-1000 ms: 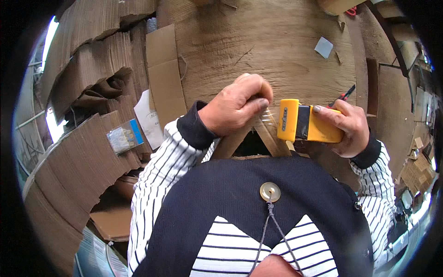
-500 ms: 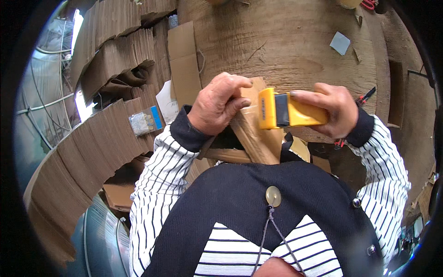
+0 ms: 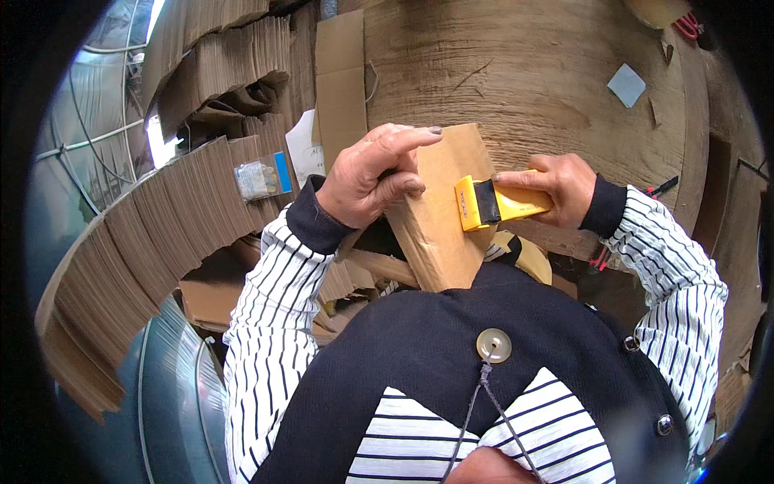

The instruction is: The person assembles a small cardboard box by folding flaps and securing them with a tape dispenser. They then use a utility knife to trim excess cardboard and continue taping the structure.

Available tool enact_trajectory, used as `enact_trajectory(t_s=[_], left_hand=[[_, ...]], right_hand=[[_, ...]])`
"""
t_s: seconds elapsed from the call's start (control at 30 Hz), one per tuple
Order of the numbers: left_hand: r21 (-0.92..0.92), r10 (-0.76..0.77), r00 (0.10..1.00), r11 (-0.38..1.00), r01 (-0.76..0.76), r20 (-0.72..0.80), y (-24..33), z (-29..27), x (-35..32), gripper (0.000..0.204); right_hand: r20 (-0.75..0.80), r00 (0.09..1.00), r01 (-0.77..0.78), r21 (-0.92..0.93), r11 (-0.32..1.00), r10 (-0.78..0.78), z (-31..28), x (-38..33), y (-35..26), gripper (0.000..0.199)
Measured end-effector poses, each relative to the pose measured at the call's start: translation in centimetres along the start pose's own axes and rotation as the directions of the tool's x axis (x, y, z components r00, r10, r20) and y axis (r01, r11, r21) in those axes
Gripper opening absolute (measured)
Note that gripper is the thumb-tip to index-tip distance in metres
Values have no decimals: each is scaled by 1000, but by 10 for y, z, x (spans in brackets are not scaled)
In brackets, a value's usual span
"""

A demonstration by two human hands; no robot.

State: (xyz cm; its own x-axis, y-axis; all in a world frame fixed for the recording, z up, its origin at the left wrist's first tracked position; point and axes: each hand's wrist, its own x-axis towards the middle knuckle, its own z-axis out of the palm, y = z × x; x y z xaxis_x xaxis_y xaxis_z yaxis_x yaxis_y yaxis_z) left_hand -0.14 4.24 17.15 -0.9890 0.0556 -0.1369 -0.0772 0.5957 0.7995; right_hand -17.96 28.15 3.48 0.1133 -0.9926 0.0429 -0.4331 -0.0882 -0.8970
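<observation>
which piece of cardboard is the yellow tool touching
The folded brown cardboard piece held by the left hand; the right hand presses the yellow scraper on it. The stacked sheets lie untouched.

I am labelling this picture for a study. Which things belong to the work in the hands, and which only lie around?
In the work:
- cardboard piece, held by the left hand
- yellow scraper, pressed on it by the right hand

Lying around:
- cardboard stacks
- small clear bag
- wooden table
- grey square scrap
- red-handled tool
</observation>
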Motion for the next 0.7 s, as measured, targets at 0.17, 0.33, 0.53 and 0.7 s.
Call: enact_trajectory(t_s=[0.17, 0.33, 0.53, 0.7], left_hand=[[0, -31, 1000, 1000, 31, -3, 7, 1, 1, 45], [-310, -172, 985, 938, 155, -27, 4, 8, -3, 41], [-135, -14, 998, 991, 6, -56, -1, 5, -5, 38], [-242, -40, 998, 970, 27, -51, 2, 10, -2, 33]], right_hand=[[234, 968, -2, -366, 931, 94, -51, 35, -45, 58], [481, 826, -26, -489, 872, 295, -74, 96, -95, 44], [-108, 886, -464, -242, 852, 451, -21, 40, -12, 57], [-518, 656, 324, 850, 416, 549, 76, 37, -21, 65]])
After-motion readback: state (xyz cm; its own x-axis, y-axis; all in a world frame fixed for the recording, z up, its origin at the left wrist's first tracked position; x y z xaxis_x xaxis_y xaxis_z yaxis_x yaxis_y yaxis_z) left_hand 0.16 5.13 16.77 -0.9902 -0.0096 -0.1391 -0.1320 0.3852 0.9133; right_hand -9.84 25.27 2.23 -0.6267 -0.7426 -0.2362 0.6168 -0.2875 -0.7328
